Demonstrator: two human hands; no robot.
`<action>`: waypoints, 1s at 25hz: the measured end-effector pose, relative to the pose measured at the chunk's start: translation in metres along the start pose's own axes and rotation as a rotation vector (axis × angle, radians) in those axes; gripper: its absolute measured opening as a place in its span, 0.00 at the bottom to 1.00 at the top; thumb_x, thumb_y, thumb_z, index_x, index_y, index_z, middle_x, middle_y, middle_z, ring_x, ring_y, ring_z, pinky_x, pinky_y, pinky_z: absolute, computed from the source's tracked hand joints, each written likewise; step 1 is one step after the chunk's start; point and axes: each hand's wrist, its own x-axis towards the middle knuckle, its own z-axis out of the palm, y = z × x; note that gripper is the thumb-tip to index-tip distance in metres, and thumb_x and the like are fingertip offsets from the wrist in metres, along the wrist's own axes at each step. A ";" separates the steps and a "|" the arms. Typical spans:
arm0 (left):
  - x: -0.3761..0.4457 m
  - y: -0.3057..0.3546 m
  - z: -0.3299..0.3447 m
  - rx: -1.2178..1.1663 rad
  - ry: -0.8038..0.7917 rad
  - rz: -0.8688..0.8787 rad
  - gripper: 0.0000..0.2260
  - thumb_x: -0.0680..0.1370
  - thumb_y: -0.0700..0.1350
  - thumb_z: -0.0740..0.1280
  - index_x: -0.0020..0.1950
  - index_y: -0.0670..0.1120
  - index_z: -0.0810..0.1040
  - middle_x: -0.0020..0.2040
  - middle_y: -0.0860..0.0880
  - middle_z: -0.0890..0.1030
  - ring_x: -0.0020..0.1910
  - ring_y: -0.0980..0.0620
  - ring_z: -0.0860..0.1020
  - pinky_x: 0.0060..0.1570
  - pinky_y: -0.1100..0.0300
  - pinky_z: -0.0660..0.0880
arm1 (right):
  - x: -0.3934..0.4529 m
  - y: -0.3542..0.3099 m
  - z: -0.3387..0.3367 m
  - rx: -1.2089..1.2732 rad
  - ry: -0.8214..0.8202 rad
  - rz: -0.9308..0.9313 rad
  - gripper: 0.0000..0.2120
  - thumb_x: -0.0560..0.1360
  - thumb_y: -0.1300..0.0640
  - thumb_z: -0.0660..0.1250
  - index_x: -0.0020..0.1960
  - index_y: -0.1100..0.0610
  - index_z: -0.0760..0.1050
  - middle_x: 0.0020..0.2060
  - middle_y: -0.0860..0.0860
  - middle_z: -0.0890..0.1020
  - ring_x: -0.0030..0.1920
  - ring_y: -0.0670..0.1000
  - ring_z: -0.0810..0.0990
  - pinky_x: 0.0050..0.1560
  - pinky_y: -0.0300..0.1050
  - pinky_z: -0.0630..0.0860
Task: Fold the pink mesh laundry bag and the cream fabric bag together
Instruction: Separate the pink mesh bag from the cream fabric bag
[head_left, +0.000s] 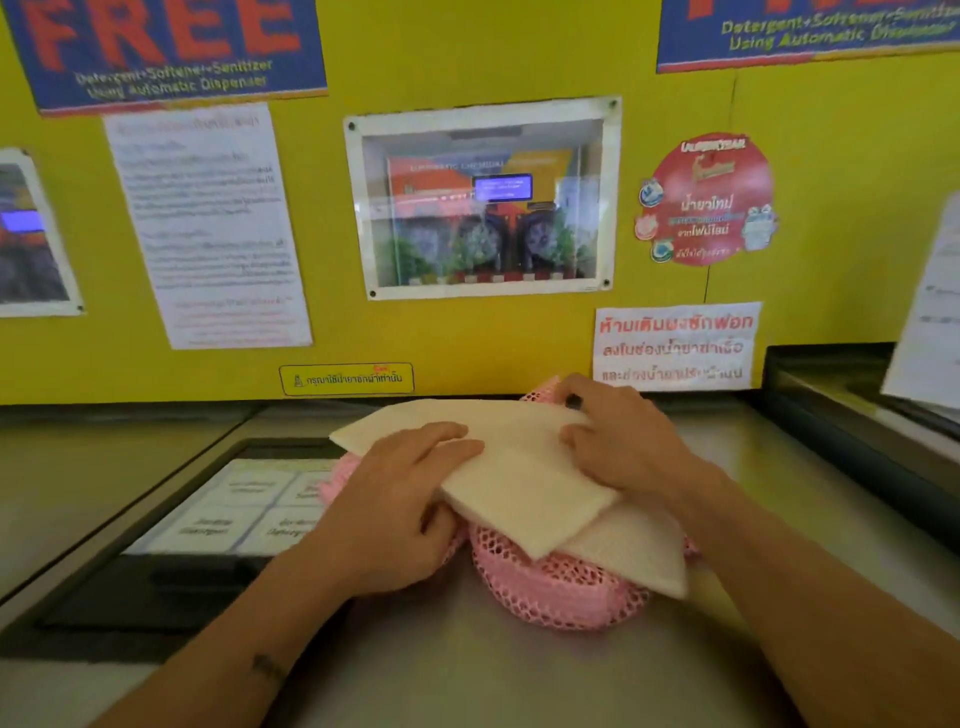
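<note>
The cream fabric bag (498, 467) lies folded in flat layers on top of the pink mesh laundry bag (556, 587), which bunches out beneath it toward you and peeks past the far edge too; the pair sits on the grey metal machine top (493, 670), just in front of the yellow wall panel (467, 332); your left hand (400, 499) presses on the cream bag's near-left edge, fingers together and stretched flat over the fabric, thumb tucked below where you cannot see what it grips; your right hand (623, 447) is on the far-right side, fingers curled down onto the cream layer, thumb touching pink mesh behind; left of the bundle, the dark-framed detergent drawer lid (171, 545) with its white labels lies partly under the mesh; above, a glass-fronted dispenser window (483, 202) shows a blue display; a red-lettered Thai notice (675, 345) hangs just behind your right hand.
</note>
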 end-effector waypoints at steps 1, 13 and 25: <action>0.005 0.002 -0.004 -0.002 0.006 0.021 0.27 0.70 0.51 0.62 0.70 0.52 0.73 0.71 0.50 0.72 0.69 0.49 0.70 0.69 0.44 0.67 | -0.002 0.001 -0.006 0.017 0.042 -0.005 0.15 0.75 0.52 0.64 0.59 0.40 0.68 0.54 0.52 0.79 0.52 0.57 0.77 0.51 0.52 0.75; 0.122 0.064 0.011 -0.044 -0.216 0.342 0.21 0.78 0.48 0.59 0.72 0.58 0.68 0.69 0.56 0.68 0.70 0.53 0.65 0.69 0.52 0.63 | -0.098 0.094 -0.136 -0.345 0.068 0.494 0.16 0.73 0.59 0.63 0.55 0.41 0.72 0.59 0.52 0.77 0.54 0.57 0.76 0.54 0.52 0.75; 0.092 0.026 0.044 -0.104 -0.172 0.357 0.18 0.80 0.51 0.55 0.70 0.56 0.71 0.65 0.56 0.74 0.63 0.55 0.72 0.63 0.54 0.71 | -0.104 0.045 -0.032 -0.456 -0.311 0.648 0.31 0.75 0.31 0.46 0.76 0.39 0.52 0.78 0.52 0.57 0.76 0.63 0.58 0.72 0.68 0.53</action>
